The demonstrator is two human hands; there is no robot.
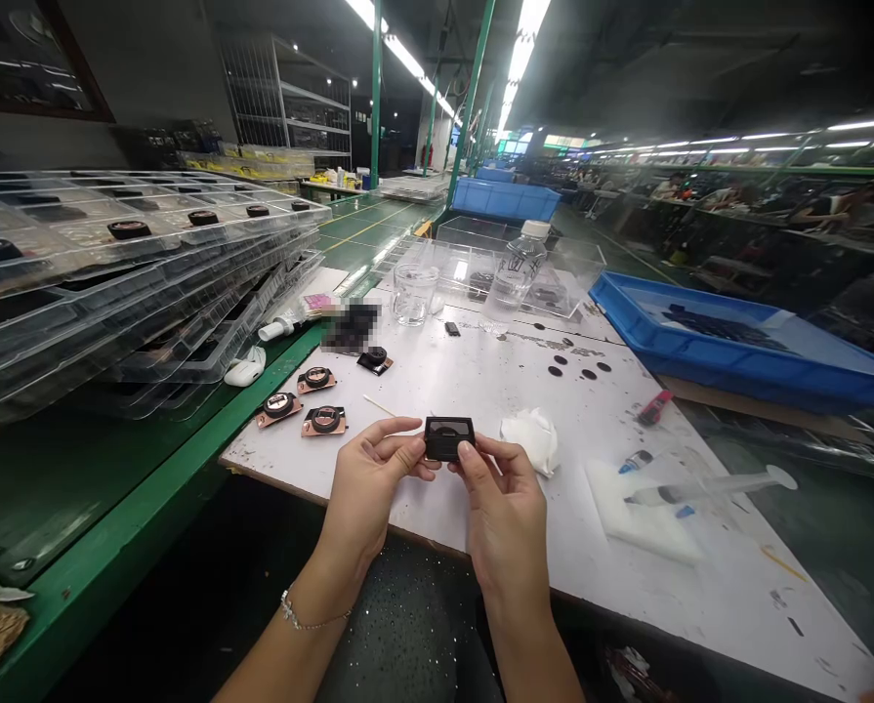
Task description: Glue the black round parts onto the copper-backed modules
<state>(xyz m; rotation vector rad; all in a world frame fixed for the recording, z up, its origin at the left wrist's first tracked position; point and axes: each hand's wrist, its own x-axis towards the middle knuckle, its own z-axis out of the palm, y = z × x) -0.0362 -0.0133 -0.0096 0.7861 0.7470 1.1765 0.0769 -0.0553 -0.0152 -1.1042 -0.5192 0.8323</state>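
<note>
A small black rectangular part [449, 438] is held up over the front edge of the white table [437, 517]. My left hand [373, 474] pinches its left side, and my right hand [506, 488] grips its right side with the thumb on the lower right corner. Just behind my right hand lies a crumpled white tissue [531, 439]. A cotton swab [379, 404] rests behind my left hand. Left of my hands sit several copper-coloured plates with black rings [324, 420]. A similar black piece [375, 360] lies farther back.
Stacked clear trays [209, 283] stand at the left. Behind are a glass [414, 293], a water bottle [517, 268] and clear boxes. At the right are a blue bin [744, 342], a syringe [715, 487] over a white foam pad [642, 517], and a red tool [654, 408].
</note>
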